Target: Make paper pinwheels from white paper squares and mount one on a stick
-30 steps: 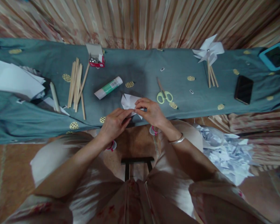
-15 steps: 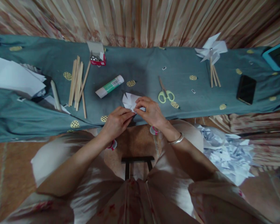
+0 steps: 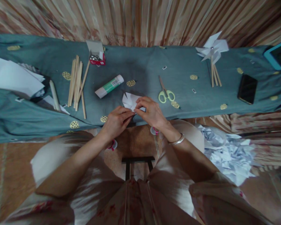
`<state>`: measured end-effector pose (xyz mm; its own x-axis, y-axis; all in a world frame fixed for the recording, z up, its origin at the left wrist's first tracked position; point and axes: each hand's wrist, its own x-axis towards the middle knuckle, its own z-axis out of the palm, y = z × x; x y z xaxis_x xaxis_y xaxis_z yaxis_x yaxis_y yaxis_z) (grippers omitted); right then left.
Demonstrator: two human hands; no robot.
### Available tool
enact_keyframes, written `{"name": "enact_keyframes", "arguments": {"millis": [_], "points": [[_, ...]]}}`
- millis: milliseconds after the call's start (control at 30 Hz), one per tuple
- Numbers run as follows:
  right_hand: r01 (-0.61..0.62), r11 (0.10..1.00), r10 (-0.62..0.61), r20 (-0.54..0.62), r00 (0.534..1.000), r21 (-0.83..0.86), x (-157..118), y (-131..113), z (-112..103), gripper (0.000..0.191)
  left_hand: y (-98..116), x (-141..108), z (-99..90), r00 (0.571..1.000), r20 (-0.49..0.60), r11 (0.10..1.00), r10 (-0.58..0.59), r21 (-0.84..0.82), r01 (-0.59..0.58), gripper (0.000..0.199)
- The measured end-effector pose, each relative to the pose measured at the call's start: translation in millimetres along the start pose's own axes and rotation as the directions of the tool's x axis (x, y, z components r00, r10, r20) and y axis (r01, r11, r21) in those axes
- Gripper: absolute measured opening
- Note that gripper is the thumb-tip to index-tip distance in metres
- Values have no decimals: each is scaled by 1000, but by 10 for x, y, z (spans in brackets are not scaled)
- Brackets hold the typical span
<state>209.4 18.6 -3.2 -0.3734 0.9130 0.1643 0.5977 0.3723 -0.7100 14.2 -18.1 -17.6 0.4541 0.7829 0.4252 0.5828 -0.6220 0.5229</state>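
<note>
A small folded white paper (image 3: 129,100) is held at the front edge of the green cloth-covered table. My left hand (image 3: 116,121) pinches its lower left edge between thumb and fingers. On its right side, my right hand (image 3: 151,112) grips it with bent fingers, thumb tip close to the left fingertips. The fingers hide part of the paper. Behind it to the left lies a green and white glue stick (image 3: 110,86). Scissors (image 3: 165,93) with light green handles lie to the right of the paper.
Wooden sticks (image 3: 76,84) and a red box of metal pins (image 3: 97,56) are at left, beside white sheets (image 3: 12,76). A paper pinwheel (image 3: 212,48), a phone (image 3: 247,89) and a blue-framed device (image 3: 279,55) lie right. Paper pieces (image 3: 228,154) fill a bag below.
Both hands keep their grip on the paper with hardly any movement. The view has shifted very slightly.
</note>
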Motion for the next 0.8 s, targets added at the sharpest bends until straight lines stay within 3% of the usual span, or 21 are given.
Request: {"name": "enact_keyframes", "arguments": {"millis": [267, 800], "points": [[39, 998, -39, 0, 999, -39, -24, -31, 2, 9, 11, 6, -15, 999, 34, 999, -41, -16, 42, 23], [132, 950, -134, 10, 991, -282, -186, -66, 146, 34, 17, 13, -16, 1000, 24, 1000, -5, -5, 5, 22]]}}
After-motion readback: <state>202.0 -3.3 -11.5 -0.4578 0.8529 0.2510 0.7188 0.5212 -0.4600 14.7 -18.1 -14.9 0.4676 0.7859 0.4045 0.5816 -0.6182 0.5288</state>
